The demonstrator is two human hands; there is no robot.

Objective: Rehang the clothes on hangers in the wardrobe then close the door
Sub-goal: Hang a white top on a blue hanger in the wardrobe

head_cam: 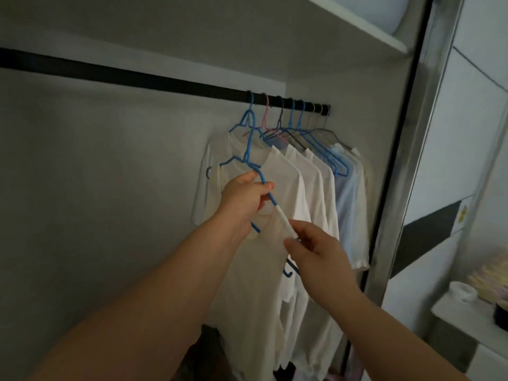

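A blue hanger is held below the black rail, off the rail. My left hand grips its shoulder bar. My right hand pinches the neckline of a white shirt where it sits on the hanger's right arm. The shirt hangs down in front of me. Several white and pale blue garments hang on blue, pink and dark hangers at the rail's right end.
The wardrobe's sliding door frame stands at the right. A white shelf runs above the rail. Outside, a white counter holds a small white cup. Dark items lie on the wardrobe floor.
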